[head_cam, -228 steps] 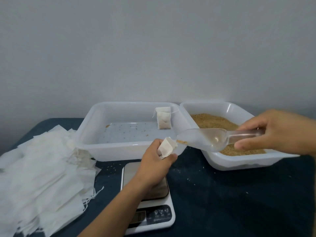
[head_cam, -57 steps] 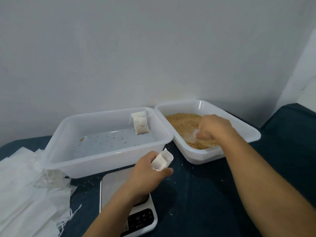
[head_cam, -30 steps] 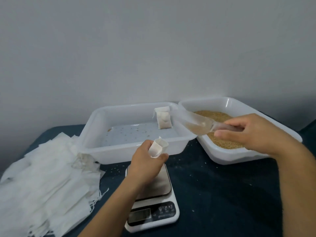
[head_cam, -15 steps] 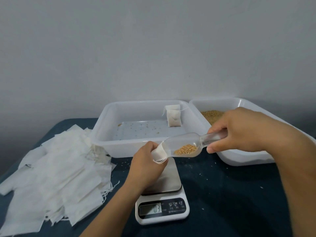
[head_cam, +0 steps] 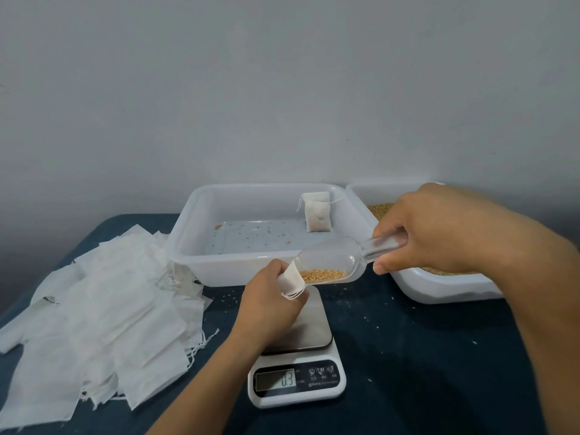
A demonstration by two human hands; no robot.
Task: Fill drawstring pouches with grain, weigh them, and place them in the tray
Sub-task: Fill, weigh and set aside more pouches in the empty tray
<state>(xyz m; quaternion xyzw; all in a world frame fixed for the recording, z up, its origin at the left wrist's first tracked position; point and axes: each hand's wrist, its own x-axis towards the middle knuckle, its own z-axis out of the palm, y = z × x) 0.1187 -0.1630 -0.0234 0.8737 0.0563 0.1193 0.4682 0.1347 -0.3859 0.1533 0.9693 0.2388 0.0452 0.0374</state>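
— So, how far along was it?
— Early. The left hand (head_cam: 270, 304) pinched an open pouch (head_cam: 292, 279) above the scale (head_cam: 298, 365), and the right hand (head_cam: 433, 227) gripped the scoop (head_cam: 339, 262) by its handle, its lip at the pouch mouth, grain (head_cam: 323, 274) not yet poured. Only one filled pouch (head_cam: 318, 216) leaned in the tray (head_cam: 201, 252), at twelve o'clock from the scale.
— And what was left?
— Pouring, weighing, and a big heap of empty pouches (head_cam: 103, 315) at nine o'clock.
— The surroundings?
— A grain bin (head_cam: 439, 287) at two o'clock, a dark blue tabletop (head_cam: 423, 356) speckled with stray grains, a plain grey wall (head_cam: 282, 89) behind
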